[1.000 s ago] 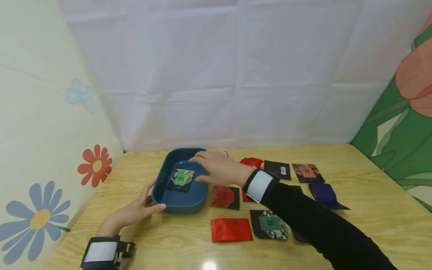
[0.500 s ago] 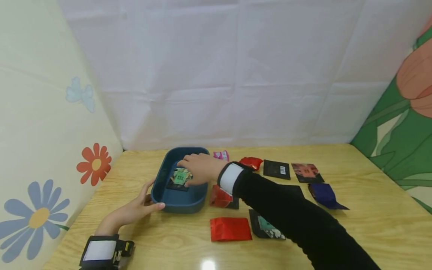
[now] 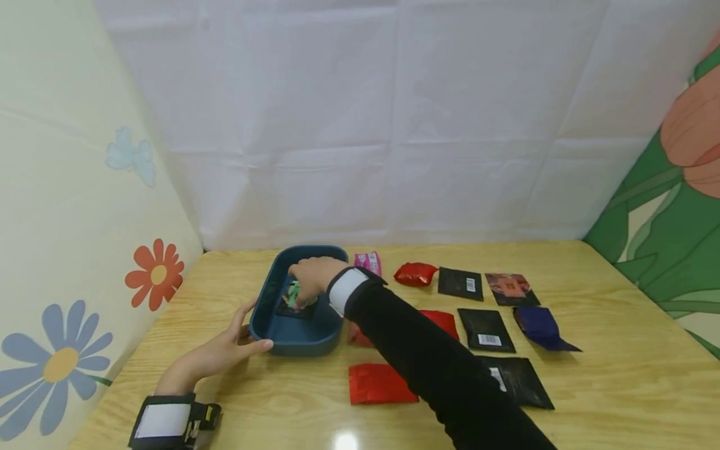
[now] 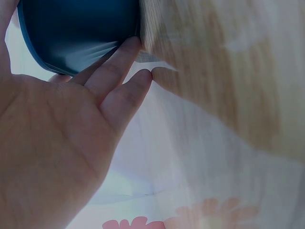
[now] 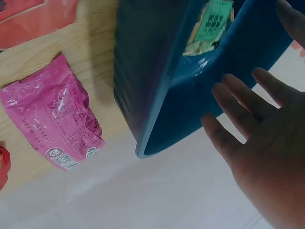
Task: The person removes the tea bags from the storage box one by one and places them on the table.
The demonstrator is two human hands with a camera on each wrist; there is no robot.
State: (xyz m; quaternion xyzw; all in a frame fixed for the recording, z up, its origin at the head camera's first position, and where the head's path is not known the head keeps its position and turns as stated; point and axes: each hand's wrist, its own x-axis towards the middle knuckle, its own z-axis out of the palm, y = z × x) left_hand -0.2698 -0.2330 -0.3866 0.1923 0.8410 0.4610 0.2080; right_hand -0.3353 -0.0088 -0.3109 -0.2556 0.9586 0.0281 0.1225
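Note:
My left hand grips the near-left corner of a dark blue plastic tub. Its thumb lies at the front rim; in the left wrist view the fingers lie along the outer wall. Inside the tub is a small flat black packet with a green label, partly covered by my right hand. That hand reaches over the tub from the right. In the right wrist view its fingers are spread, with nothing between them, and the green label shows beyond the rim.
Right of the tub lie a pink packet, a crumpled red one, several black packets, a dark blue one and a flat red one. My right sleeve hides some of them. A white cloth wall stands behind the table.
My right hand has moved left from the tub's right rim to over the packet inside, and its arm uncovers several black packets. My left hand stays at the tub's corner.

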